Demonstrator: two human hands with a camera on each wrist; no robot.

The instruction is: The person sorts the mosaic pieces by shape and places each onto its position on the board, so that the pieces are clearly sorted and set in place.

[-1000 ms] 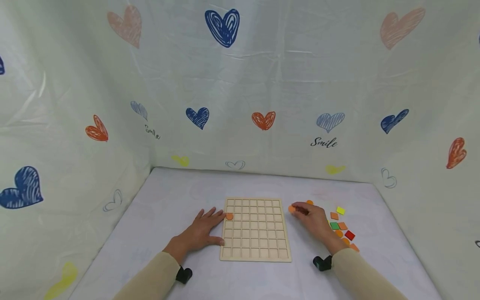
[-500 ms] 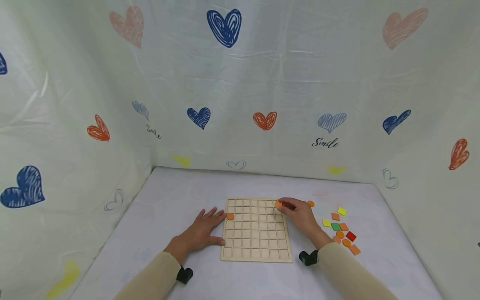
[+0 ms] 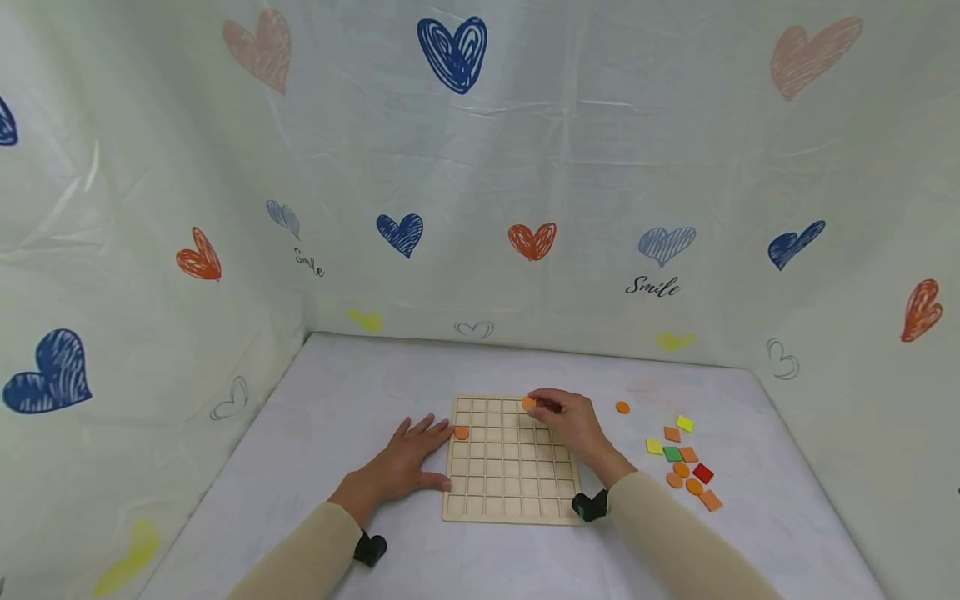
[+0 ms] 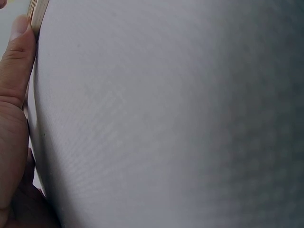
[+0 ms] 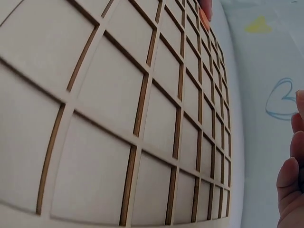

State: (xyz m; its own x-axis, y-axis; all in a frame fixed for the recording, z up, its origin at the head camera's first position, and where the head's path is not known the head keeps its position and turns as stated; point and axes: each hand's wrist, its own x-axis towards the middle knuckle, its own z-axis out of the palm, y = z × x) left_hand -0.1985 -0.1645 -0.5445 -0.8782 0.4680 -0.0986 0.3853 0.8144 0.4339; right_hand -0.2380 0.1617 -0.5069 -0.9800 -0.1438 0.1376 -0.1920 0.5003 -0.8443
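Observation:
A wooden grid board (image 3: pixel 512 472) with square cells lies mid-table. My left hand (image 3: pixel 403 463) rests at its left side, fingers spread, with fingertips and thumb at the edge. In the left wrist view, the thumb (image 4: pixel 18 61) meets the board's side (image 4: pixel 40 16). One orange disc (image 3: pixel 462 433) sits in the leftmost column, beside the left fingertips. Over the top row, right of the middle, my right hand (image 3: pixel 572 418) pinches another orange disc (image 3: pixel 528 403) between thumb and fingers. The right wrist view shows bare cells (image 5: pixel 111 71) and part of the right hand (image 5: pixel 292 185); its held disc is out of sight.
Right of the board lie loose pieces: a lone orange disc (image 3: pixel 622 407), yellow squares (image 3: pixel 685 423), a green square (image 3: pixel 672 454), a red square (image 3: pixel 702 473), and several orange squares and discs (image 3: pixel 694 487). A heart-printed sheet (image 3: pixel 480 283) hangs behind the table.
My right hand has carried the pinched orange disc leftward from beside the board to above its top row, uncovering the loose pieces on the right. The left hand has stayed put.

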